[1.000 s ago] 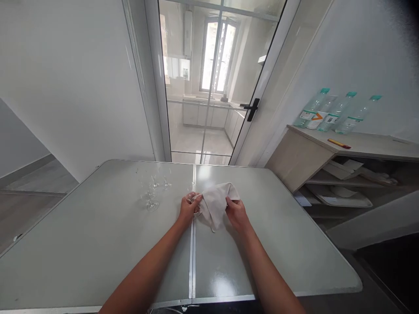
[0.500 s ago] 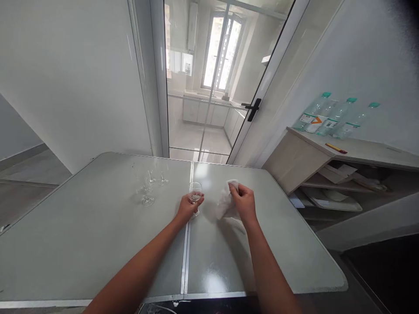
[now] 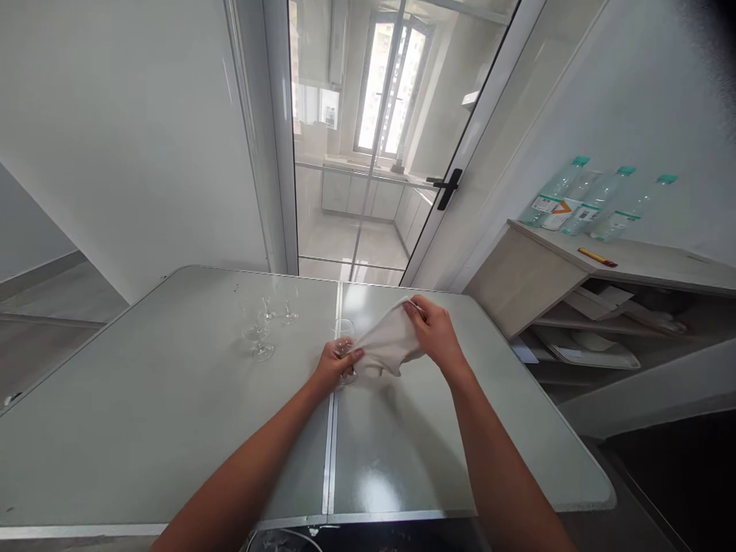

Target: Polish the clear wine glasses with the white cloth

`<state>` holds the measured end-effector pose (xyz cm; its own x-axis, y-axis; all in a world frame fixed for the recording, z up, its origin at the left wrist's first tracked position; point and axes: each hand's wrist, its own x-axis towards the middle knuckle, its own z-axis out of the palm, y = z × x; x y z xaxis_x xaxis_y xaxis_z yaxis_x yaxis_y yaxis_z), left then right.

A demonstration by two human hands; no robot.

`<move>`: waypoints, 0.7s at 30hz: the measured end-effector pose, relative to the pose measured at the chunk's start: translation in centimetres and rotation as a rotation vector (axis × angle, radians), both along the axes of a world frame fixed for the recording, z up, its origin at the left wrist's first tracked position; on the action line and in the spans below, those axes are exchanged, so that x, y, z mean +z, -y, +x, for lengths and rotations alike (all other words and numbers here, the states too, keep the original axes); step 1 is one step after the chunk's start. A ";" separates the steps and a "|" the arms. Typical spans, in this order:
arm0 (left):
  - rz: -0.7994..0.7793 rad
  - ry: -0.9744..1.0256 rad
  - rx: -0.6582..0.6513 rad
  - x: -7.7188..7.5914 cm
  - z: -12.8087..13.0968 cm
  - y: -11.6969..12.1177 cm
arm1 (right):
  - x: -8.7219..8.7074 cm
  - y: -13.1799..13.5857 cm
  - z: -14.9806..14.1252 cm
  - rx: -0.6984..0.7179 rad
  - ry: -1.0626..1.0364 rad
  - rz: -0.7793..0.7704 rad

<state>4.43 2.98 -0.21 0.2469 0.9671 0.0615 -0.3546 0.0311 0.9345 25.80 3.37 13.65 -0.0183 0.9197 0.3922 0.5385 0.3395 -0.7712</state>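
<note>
My left hand (image 3: pixel 334 366) is closed around a small clear stemmed glass (image 3: pixel 345 330), whose bowl rises above the fingers. Between its thumb and fingers it also pinches one end of a white cloth (image 3: pixel 388 337). My right hand (image 3: pixel 432 328) grips the cloth's other end, higher and to the right, so the cloth stretches between both hands over the table. Left of my hands, several similar clear stemmed glasses (image 3: pixel 263 349) stand close together on the table; their outlines are faint.
The grey-green table (image 3: pixel 172 429) has a metal seam (image 3: pixel 330 460) down its middle. To the right stands a wooden cabinet (image 3: pixel 540 280) bearing several plastic bottles (image 3: pixel 595 203) and a red-yellow stick-like item (image 3: pixel 596 257). A glass door (image 3: pixel 345 230) with a black handle (image 3: pixel 447 188) is behind the table.
My right hand has moved slightly up and right, spreading out the bunched cloth. The cloth's left end is now pinched by my left hand, which stays on the glass.
</note>
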 end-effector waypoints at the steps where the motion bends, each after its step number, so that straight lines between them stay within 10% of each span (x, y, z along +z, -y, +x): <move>1: -0.027 0.047 0.014 0.0 -0.2 -0.2 | -0.2 -0.1 0.5 0.048 -0.090 -0.104; 5: -0.094 0.171 0.043 -0.1 -0.7 -0.7 | -1.8 -0.6 2.1 0.186 -0.414 -0.373; 13: -0.021 0.170 0.186 0.3 -0.9 -1.0 | -3.9 -1.7 2.8 -0.051 -0.549 0.028; 17: 0.018 0.098 0.000 0.1 -2.1 -0.9 | -4.7 1.2 4.2 0.047 -0.493 0.029; 21: 0.060 -0.151 -0.291 -0.1 -3.1 -1.1 | -6.8 5.4 7.1 0.402 -0.320 -0.282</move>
